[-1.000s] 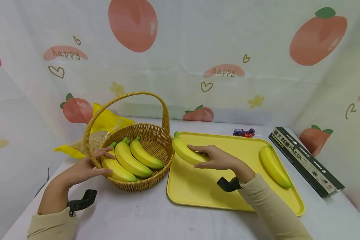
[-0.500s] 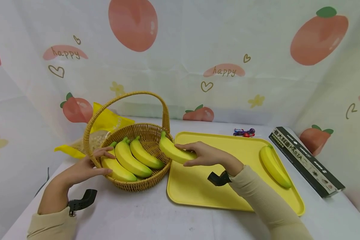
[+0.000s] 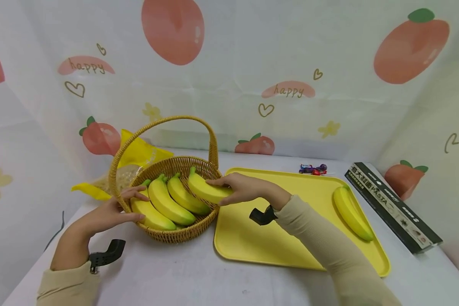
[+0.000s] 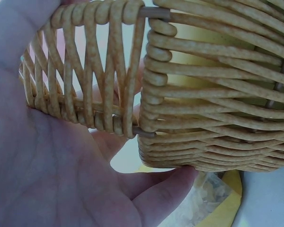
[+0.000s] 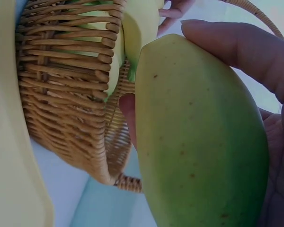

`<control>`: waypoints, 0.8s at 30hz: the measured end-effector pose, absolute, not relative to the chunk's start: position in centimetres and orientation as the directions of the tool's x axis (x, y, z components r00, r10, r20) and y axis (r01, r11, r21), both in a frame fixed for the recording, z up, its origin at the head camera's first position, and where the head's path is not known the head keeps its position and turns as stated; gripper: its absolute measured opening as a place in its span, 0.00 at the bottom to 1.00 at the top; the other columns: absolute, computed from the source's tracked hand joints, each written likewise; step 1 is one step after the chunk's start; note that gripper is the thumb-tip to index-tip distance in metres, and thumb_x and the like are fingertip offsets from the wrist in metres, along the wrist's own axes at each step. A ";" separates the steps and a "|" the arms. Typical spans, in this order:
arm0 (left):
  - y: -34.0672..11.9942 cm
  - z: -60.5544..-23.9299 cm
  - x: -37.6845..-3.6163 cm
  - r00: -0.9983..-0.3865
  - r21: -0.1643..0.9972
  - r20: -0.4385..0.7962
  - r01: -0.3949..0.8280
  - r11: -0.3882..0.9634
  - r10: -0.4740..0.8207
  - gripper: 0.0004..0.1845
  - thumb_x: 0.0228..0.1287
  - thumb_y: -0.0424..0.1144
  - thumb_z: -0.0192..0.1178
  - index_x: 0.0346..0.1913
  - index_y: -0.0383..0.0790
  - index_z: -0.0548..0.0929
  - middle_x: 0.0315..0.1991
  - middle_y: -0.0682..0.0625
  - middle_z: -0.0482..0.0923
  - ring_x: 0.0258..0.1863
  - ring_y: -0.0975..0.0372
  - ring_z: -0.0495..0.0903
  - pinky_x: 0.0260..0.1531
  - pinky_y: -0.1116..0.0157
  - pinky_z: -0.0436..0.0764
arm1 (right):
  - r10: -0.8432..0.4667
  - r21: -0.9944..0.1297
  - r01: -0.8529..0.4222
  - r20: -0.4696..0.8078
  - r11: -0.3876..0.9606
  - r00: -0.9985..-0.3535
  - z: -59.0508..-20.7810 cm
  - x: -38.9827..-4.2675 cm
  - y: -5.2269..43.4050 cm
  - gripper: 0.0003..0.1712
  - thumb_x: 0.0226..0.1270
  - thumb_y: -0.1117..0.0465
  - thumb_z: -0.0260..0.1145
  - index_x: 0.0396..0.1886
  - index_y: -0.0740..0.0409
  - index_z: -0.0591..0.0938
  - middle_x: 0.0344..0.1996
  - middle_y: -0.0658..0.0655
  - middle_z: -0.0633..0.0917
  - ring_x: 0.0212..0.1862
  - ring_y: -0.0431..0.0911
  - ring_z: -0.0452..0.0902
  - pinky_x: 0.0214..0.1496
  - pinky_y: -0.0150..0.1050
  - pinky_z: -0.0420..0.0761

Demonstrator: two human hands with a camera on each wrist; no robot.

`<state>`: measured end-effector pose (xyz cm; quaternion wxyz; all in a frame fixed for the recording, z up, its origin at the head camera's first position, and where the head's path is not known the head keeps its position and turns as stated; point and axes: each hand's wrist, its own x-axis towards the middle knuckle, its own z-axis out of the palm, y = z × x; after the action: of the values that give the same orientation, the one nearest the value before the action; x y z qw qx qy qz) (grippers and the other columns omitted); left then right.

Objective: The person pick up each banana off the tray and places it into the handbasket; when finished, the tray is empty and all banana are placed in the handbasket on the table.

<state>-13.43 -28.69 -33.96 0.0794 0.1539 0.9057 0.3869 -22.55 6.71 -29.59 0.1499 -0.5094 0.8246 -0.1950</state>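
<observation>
A banana point(image 3: 206, 190) is pinched between the thumb and fingers of my right hand point(image 3: 248, 189), over the right rim of the wicker basket point(image 3: 172, 236). Its near end fills much of the right wrist view, where the banana point(image 5: 194, 132) has green shading and small brown specks. Inside the basket lie three more bananas point(image 3: 168, 206) side by side. At the basket's left side, my left hand point(image 3: 109, 214) grips the rim by the handle's foot. The left wrist view shows the handle's foot point(image 4: 90, 61) lying across that palm, with a digit against the outer weave point(image 4: 213, 104).
A yellow tray point(image 3: 267, 238) right of the basket bears another banana point(image 3: 352, 214). Right of it lies a black pasta box point(image 3: 392, 206). Wrapped sweets point(image 3: 313, 169) lie behind the tray. A yellow bag point(image 3: 137, 151) stands behind the basket, and the arched handle point(image 3: 164, 122) rises above it.
My right hand has carried the banana leftward from above the tray to above the basket's right side. The left hand has kept its grip on the basket.
</observation>
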 end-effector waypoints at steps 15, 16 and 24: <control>-28.6 -33.8 -13.3 -0.939 0.717 -0.011 0.233 0.657 0.345 0.21 0.57 0.43 0.64 0.53 0.41 0.76 0.69 0.39 0.55 0.66 0.40 0.53 0.50 0.48 0.71 | -0.892 -0.429 -0.782 -0.241 0.452 -0.383 -28.9 -24.0 1.9 0.36 0.62 0.60 0.64 0.68 0.62 0.62 0.67 0.58 0.68 0.60 0.42 0.70 0.58 0.33 0.69; -28.6 -33.8 -13.4 -0.938 0.715 -0.007 0.237 0.658 0.346 0.21 0.57 0.43 0.64 0.53 0.41 0.76 0.69 0.39 0.56 0.66 0.41 0.53 0.50 0.49 0.71 | -0.889 -0.426 -0.781 -0.248 0.457 -0.385 -29.0 -24.2 1.4 0.36 0.62 0.60 0.63 0.68 0.61 0.61 0.67 0.58 0.68 0.61 0.43 0.69 0.59 0.33 0.69; -28.5 -33.9 -13.4 -0.939 0.715 -0.005 0.238 0.657 0.345 0.22 0.57 0.43 0.64 0.53 0.41 0.76 0.69 0.40 0.56 0.67 0.41 0.53 0.52 0.46 0.70 | -0.871 -0.422 -0.762 -0.276 0.491 -0.407 -29.3 -25.2 -1.7 0.36 0.64 0.59 0.62 0.69 0.59 0.61 0.67 0.57 0.67 0.61 0.43 0.69 0.58 0.33 0.69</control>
<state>-13.36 -28.53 -33.92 0.0699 0.1604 0.9077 0.3815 -25.24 -1.65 -29.27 0.2346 -0.4914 0.8308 -0.1153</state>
